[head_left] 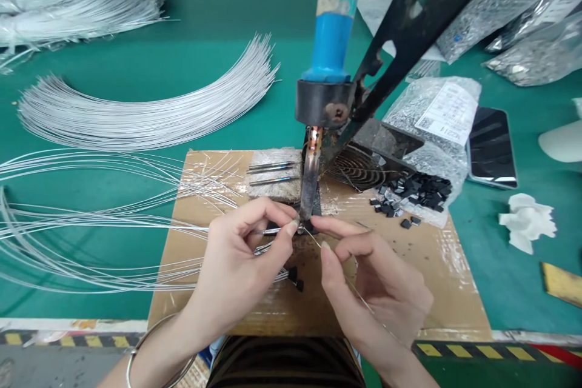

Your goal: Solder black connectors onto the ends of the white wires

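Soldering step, we'd judge: our left hand [243,260] pinches a pale wire [271,231] beside the iron tip [310,188], right hand [384,276] pinches thin solder-like strand [361,298]; next move calls for steady feed, clear of heat

One soldering iron [334,42], its tip our clock centre! Two hands in play: left hand [240,260] at eight, right hand [382,279] at four. Three metal rods [273,181] between ten and eleven, one fanned wire bundle [150,124] at ten, one phone [492,147] past two; black chips [427,191] at three, uncountable!
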The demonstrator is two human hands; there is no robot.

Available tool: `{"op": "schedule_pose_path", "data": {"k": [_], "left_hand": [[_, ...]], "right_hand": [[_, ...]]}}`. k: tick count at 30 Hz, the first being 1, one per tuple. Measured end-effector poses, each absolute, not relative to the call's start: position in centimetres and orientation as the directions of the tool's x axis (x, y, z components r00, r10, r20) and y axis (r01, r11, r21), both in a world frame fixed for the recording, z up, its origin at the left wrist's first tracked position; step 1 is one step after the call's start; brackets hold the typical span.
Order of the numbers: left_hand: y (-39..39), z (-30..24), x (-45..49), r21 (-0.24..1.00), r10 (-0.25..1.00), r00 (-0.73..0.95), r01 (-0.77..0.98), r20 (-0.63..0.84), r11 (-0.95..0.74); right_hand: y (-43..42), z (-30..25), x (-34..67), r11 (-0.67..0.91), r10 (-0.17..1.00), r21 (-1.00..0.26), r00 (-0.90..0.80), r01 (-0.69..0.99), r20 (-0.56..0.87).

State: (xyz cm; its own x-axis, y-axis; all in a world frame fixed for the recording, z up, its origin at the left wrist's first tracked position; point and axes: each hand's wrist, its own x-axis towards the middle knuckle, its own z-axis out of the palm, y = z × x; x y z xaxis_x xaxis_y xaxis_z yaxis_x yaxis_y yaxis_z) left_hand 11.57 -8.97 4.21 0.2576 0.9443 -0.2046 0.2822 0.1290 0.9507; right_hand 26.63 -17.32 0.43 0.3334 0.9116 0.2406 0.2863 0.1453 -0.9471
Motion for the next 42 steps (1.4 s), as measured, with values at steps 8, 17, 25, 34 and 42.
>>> {"op": "schedule_pose_path", "data": {"k": [8,17,25,34,42], "left_hand": [[-8.92,3.96,11.62,0.954,0.947,0.255,0.272,-0.196,0.124],[-9.01,4.05,11.65,0.946,0.943,0.253,0.294,-0.214,0.136],[-9.08,3.77,11.53,0.948,0.940,0.264,0.286,-0.216,0.138],[-9.21,3.91,11.39,0.947,0.938,0.268,0.291,-0.218,0.136],[-9.17,3.77,11.45,0.950,0.942,0.265,0.285,-0.208,0.130]], "right_hand": [[-17.37,0.45,26.62,0.134,0.914,-0.954,0.338,0.268,0.223],[-17.28,0.41,26.68,0.135,0.912,-0.948,0.339,0.288,0.233],[-17.21,0.41,26.59,0.148,0.905,-0.942,0.342,0.301,0.252],[-17.27,0.34,26.46,0.158,0.901,-0.941,0.346,0.298,0.261],[-17.35,0.37,26.60,0.173,0.905,-0.933,0.322,0.316,0.277]]}}
